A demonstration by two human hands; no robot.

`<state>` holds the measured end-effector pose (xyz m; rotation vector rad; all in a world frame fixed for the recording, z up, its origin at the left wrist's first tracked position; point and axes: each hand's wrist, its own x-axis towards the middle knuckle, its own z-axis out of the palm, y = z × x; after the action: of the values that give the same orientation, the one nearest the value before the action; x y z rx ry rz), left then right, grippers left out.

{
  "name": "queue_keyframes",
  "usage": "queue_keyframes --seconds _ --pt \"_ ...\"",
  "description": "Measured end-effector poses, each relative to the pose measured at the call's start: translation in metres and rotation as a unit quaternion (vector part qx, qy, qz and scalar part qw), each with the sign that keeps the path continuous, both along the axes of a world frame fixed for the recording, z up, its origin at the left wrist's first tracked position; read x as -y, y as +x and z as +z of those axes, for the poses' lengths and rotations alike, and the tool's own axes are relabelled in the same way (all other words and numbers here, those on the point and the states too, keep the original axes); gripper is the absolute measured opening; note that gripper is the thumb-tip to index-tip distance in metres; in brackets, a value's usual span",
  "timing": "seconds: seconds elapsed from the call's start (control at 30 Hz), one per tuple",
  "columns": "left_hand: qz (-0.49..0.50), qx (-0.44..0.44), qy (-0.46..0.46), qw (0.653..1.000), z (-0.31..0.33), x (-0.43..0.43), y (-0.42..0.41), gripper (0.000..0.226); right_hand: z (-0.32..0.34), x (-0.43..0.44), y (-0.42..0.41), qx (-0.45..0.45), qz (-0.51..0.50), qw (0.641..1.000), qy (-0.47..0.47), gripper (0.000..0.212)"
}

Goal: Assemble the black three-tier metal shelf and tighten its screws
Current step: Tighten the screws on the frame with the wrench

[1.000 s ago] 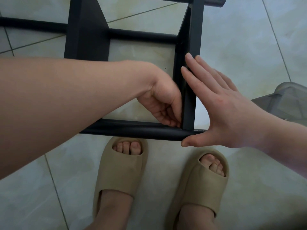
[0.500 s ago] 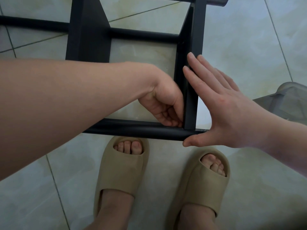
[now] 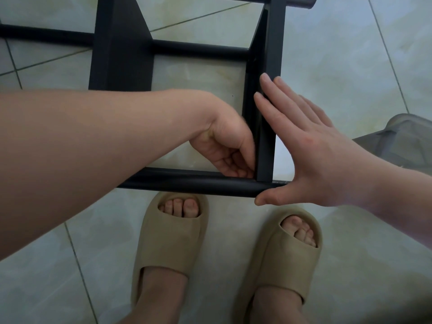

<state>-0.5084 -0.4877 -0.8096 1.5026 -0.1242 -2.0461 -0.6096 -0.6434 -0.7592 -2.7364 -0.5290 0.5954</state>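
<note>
The black metal shelf frame lies low over the tiled floor in front of me. A round tube runs across its near side, meeting a flat side panel. My left hand reaches inside the frame, its fingers curled tight into the inner corner where panel and tube meet. Whatever is between the fingertips is hidden. My right hand lies flat against the outer face of the side panel, fingers stretched out and thumb under the tube's end. No screw or tool shows.
A wider black panel and a second cross tube of the frame lie farther back. A grey translucent plastic container stands at the right edge. My feet in beige slippers stand just below the frame.
My left hand has shifted slightly in the corner, the wrist turning a little. My right hand stays flat on the panel, and the frame has not moved.
</note>
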Motion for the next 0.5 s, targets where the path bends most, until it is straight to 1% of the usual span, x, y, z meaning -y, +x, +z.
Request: queue_keyframes --seconds 0.27,0.4,0.5 --pt "0.021 0.003 -0.009 1.000 0.0006 0.0021 -0.0002 0.020 -0.0006 -0.0005 0.0004 -0.001 0.001 1.000 0.000 0.139" --pt "0.049 -0.018 -0.017 0.999 0.0000 -0.0017 -0.0018 0.022 -0.0001 -0.0003 0.0003 -0.001 -0.001 1.000 0.001 0.139" --pt "0.046 -0.034 -0.022 0.998 0.0009 -0.0047 -0.0004 0.021 0.0006 -0.0004 0.0003 -0.002 -0.001 1.000 0.002 0.139"
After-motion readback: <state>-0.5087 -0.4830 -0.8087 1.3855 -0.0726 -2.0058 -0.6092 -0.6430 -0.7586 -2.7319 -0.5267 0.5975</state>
